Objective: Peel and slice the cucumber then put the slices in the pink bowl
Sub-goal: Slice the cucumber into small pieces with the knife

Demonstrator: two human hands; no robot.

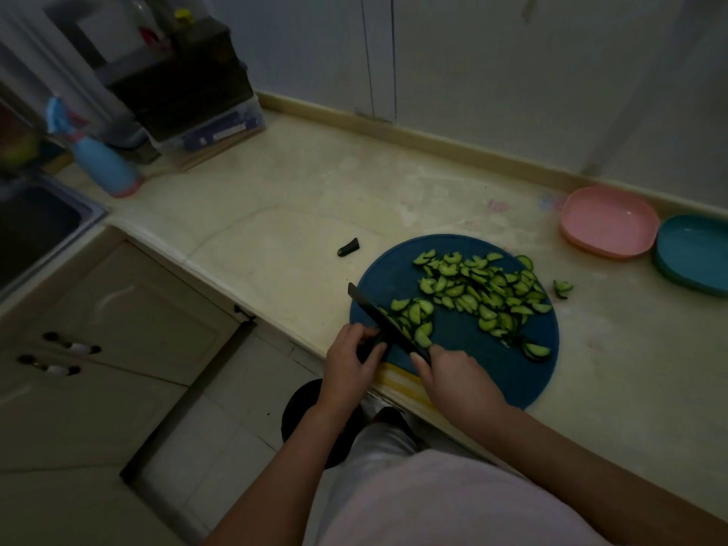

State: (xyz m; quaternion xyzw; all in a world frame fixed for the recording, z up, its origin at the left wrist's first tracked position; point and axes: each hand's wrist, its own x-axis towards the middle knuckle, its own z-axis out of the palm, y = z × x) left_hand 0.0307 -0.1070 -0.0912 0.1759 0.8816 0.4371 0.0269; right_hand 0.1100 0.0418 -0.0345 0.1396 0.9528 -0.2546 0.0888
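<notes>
Near the front edge of the counter (pixel 299 183), on the round blue cutting board (pixel 465 348), the left hand (pixel 352 360) curls its fingers over the dark cucumber stub (pixel 367 348), apparently steadying it beside the blade. The right hand (pixel 449 372) is wrapped round the handle of the knife (pixel 386 321), wrist low, blade pointing away and leftward. The slices (pixel 484 293) lie heaped right of the blade, probably to keep the cutting zone free; 1 stray cluster (pixel 562 288) lies off the board. The pink bowl (pixel 608 222) stands empty, well apart, touching a teal bowl (pixel 693 254). A cut tip (pixel 348 247) lies discarded.
</notes>
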